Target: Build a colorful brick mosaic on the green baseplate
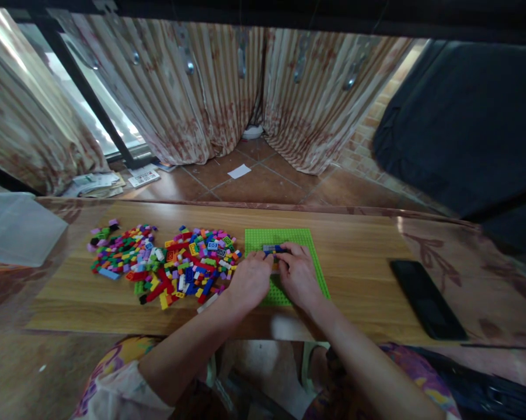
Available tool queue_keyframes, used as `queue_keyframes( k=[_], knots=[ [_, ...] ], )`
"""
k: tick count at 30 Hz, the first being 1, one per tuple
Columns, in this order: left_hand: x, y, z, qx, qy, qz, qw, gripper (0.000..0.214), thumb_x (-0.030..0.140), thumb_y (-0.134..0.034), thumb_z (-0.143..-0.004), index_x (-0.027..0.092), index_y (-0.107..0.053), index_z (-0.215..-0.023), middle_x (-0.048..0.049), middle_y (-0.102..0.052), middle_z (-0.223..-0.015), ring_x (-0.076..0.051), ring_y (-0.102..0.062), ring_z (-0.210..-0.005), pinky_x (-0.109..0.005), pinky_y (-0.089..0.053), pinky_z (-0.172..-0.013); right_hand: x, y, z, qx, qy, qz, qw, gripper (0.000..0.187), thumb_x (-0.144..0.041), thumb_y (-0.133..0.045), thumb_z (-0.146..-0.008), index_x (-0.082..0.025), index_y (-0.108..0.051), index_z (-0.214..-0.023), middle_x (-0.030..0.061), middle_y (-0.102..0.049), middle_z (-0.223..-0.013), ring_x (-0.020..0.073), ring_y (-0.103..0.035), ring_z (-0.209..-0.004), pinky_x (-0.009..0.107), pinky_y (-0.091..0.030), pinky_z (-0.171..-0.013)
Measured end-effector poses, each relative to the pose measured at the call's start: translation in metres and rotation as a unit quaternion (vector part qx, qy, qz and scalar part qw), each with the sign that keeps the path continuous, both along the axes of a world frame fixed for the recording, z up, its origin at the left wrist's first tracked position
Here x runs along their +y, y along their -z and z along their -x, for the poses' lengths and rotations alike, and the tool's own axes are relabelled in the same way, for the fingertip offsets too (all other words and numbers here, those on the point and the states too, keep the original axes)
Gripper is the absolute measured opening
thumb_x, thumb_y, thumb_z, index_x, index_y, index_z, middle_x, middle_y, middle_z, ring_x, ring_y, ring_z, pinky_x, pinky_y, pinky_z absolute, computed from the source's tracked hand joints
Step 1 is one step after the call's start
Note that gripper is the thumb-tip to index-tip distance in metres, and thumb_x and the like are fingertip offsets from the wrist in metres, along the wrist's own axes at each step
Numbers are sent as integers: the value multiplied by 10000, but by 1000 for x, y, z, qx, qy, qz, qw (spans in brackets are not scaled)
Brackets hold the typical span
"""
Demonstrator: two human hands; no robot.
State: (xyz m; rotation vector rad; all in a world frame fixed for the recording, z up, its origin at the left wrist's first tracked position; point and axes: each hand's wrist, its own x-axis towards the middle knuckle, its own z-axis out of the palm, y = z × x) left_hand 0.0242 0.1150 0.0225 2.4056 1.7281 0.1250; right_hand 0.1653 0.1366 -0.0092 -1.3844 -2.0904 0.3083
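A green studded baseplate [289,238] lies flat on the wooden table [359,262]. Both my hands rest on it, side by side. My left hand [249,280] has its fingers curled down onto the plate's left part. My right hand [296,273] pinches a small cluster of blue and grey bricks [273,249] that sits on the plate near its middle. What lies under my left fingers is hidden. A wide pile of loose coloured bricks [166,259] spreads over the table just left of the plate.
A black phone [427,298] lies on the table at the right. A clear plastic bag [17,227] sits at the far left. Beyond the table are a tiled floor, striped curtains and papers near the window.
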Motion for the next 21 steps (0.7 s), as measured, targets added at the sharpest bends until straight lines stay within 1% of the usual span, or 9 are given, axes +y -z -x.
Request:
queue_keyframes(
  k=[7, 10, 12, 14, 15, 16, 18, 20, 21],
  knots=[
    [1, 7, 12, -73, 10, -21, 997, 404, 48, -414, -816, 158, -614, -1149, -98, -657, -958, -215, -619, -904, -337, -503, -838, 1, -1, -2, -12, -3, -11, 1000, 280, -113, -473, -832, -140, -738, -921, 129, -628, -1106, 257, -507, -1041, 413, -458, -931],
    [1, 6, 18, -157, -22, -27, 987, 393, 85, -391, -860, 146, -599, -1187, -108, -676, -1000, -206, -634, -900, -336, -504, -845, 5, -3, -6, 12, 16, -17, 1000, 277, -129, -466, -845, -142, -731, -922, 126, -642, -1077, 253, -528, -1020, 417, -465, -928],
    [2, 4, 21, -234, -56, -26, 970, 369, 125, -399, -881, 141, -602, -1189, -109, -684, -1039, -203, -640, -919, -337, -498, -860, 7, -6, -9, 46, 28, -21, 998, 270, -148, -464, -856, -160, -723, -929, 114, -657, -1039, 242, -552, -996, 421, -471, -922],
    [5, 3, 22, -321, -84, 0, 943, 349, 149, -437, -870, 140, -615, -1170, -92, -697, -989, -194, -646, -884, -320, -502, -820, 8, -9, -11, 84, 24, -20, 996, 248, -176, -479, -862, -187, -713, -945, 96, -665, -1018, 232, -572, -984, 422, -476, -915],
    [7, 3, 22, -371, -94, 27, 924, 348, 150, -455, -857, 136, -617, -1164, -78, -701, -928, -184, -646, -836, -303, -506, -771, 8, -11, -10, 103, 14, -16, 994, 236, -191, -491, -863, -200, -706, -959, 87, -668, -1017, 225, -579, -983, 418, -480, -911],
    [10, 3, 22, -422, -100, 60, 899, 352, 148, -470, -843, 129, -615, -1163, -60, -694, -853, -170, -640, -774, -281, -502, -715, 6, -12, -9, 122, -3, -11, 993, 226, -202, -503, -864, -211, -698, -978, 79, -670, -1019, 219, -585, -985, 410, -484, -907],
    [13, 4, 20, -521, -107, 126, 837, 362, 143, -493, -818, 108, -609, -1159, -15, -645, -700, -135, -598, -640, -242, -473, -615, 2, -16, -6, 149, -48, 2, 988, 221, -216, -530, -860, -224, -681, -1022, 68, -674, -1029, 207, -592, -992, 392, -489, -899],
    [15, 4, 18, -596, -113, 170, 777, 362, 145, -520, -796, 99, -610, -1143, 27, -577, -601, -107, -542, -556, -219, -441, -570, -3, -19, -2, 159, -89, 12, 983, 236, -225, -556, -856, -232, -662, -1068, 61, -679, -1042, 200, -595, -998, 381, -488, -896],
    [15, 4, 18, -622, -116, 182, 752, 359, 150, -537, -785, 101, -614, -1132, 38, -557, -581, -98, -525, -540, -214, -433, -567, -5, -20, 0, 159, -100, 15, 982, 248, -229, -569, -854, -232, -653, -1087, 60, -680, -1050, 199, -596, -1001, 379, -486, -896]
  ],
)
